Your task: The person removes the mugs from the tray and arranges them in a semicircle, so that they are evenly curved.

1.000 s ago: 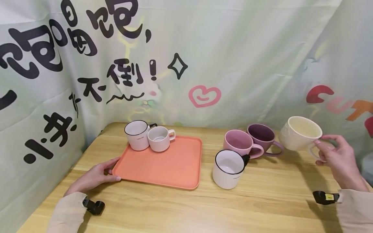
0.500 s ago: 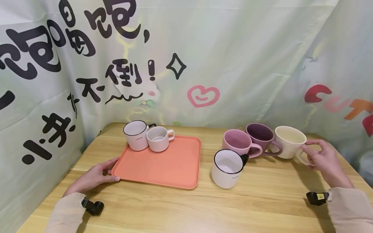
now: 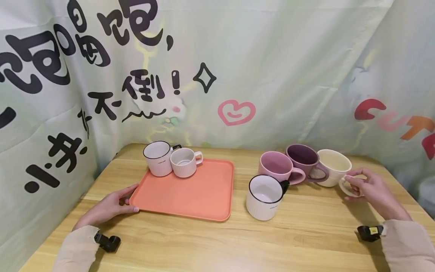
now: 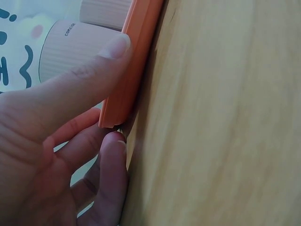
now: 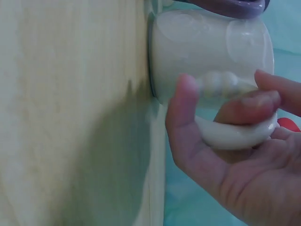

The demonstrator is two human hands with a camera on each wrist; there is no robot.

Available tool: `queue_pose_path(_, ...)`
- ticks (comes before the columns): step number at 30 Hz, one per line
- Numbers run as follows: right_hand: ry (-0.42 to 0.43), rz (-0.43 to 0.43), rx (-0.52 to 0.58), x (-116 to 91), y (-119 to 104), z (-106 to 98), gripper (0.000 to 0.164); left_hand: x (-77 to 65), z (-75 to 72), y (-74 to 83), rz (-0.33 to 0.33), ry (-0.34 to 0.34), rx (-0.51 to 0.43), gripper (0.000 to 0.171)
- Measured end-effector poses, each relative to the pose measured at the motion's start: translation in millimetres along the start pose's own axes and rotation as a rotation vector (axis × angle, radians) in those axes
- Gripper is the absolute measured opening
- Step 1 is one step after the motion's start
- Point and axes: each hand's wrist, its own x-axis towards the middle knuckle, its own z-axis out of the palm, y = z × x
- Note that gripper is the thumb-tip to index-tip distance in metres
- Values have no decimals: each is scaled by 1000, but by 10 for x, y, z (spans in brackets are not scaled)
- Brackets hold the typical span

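Observation:
A cream mug (image 3: 334, 166) stands upright on the table at the right, beside a dark purple mug (image 3: 303, 160). My right hand (image 3: 370, 190) holds the cream mug by its handle; in the right wrist view a finger curls through the handle loop (image 5: 235, 136). At the left, my left hand (image 3: 107, 207) grips the near left corner of an orange tray (image 3: 190, 196), the thumb along the near edge. On the tray's far left part stand a white mug with a black rim (image 3: 159, 162) and a small white ribbed cup (image 3: 183, 164), side by side.
A pink mug (image 3: 276, 166) stands left of the purple one. Nearer to me is another black-rimmed white mug (image 3: 263, 204) with a black handle. The wooden table (image 3: 217, 245) carries everything. A printed curtain (image 3: 282, 75) hangs behind it.
My right hand has brought the cream mug down and leftward from the air onto the table next to the purple mug. The left hand has stayed at the tray corner.

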Motion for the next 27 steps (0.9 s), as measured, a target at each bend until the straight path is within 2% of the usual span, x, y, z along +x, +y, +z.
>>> queue_pose_path(11, -63, -9, 50, -47, -61, -76, 21, 12, 0, 23, -4, -6, -11, 90)
queue_pose_path(15, -74, 0, 33, -56, -92, -78, 24, 8, 7, 18, -9, -7, -3, 90)
queue_pose_path(21, -55, 20, -55, -69, -131, -35, 22, 5, 7, -14, 1, -2, 5, 89)
queue_pose_path(27, -51, 35, -48, -81, -128, -32, 22, 16, 0, -21, 2, -9, 2, 88)
